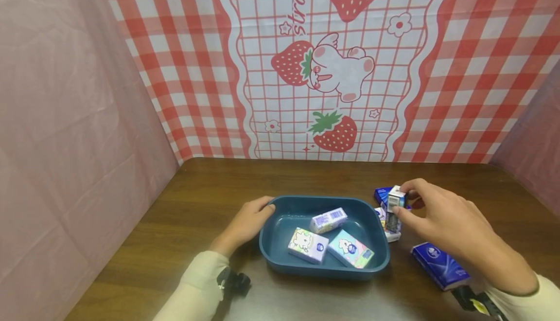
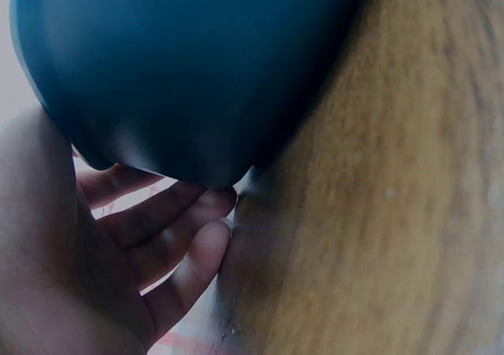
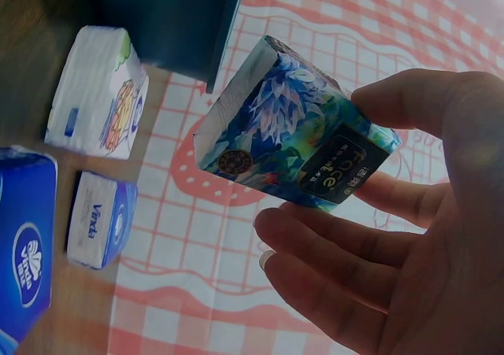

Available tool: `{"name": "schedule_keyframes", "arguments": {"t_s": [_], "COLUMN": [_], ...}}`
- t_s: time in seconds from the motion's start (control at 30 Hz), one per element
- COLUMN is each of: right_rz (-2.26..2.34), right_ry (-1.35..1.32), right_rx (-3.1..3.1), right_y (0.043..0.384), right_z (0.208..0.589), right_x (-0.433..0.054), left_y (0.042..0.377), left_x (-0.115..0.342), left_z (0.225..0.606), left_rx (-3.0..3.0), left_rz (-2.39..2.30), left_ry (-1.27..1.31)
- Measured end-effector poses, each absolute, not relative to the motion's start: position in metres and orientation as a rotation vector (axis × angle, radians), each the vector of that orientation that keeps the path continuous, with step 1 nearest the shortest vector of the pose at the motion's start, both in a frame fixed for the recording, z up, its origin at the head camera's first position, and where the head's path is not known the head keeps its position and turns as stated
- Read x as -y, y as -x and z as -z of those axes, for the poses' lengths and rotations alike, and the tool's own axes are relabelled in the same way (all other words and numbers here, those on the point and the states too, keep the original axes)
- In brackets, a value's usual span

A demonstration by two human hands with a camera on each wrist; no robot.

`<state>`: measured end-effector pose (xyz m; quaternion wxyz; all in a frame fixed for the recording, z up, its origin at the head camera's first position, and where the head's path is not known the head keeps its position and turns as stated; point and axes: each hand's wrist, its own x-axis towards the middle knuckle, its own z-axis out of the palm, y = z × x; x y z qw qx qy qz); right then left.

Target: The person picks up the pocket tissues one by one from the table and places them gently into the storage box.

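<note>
My left hand (image 1: pixel 247 221) holds the left rim of a dark blue-green plastic tub (image 1: pixel 268 254), thumb over the edge; the left wrist view shows its other fingers against the outer wall. Between thumb and fingers, my right hand (image 1: pixel 444 219) pinches a small tissue pack (image 3: pixel 287 131) with a blue floral print, raised beside the tub's right end. Inside the tub lie three tissue packs: a lavender one on its side (image 1: pixel 329 221), a lavender-and-green one (image 1: pixel 308 245) and a light-blue and pink one (image 1: pixel 351 250).
Right of the tub, a white printed tissue pack (image 1: pixel 393 236) and a blue pack (image 1: pixel 382 195) lie partly behind the held pack. Another blue pack (image 1: pixel 439 264) lies nearer, below my right hand. A checked strawberry cloth (image 1: pixel 337 78) hangs behind the wooden table (image 1: pixel 205 185).
</note>
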<state>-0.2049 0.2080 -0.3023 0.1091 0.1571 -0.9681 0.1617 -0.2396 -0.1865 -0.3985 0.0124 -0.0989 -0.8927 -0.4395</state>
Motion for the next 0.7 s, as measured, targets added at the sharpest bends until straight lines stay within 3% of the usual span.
{"name": "schedule_keyframes", "arguments": {"t_s": [0.7], "right_rz": [-0.524], "right_ry": [-0.52], "right_rx": [2.813], "right_y": [0.199], "right_z": [0.304], "right_x": [-0.196], "left_y": [0.241], "left_x": [0.187], "left_z": [0.4], "left_rx": [2.773], "left_rz": [1.378], "left_ry": [0.322]}}
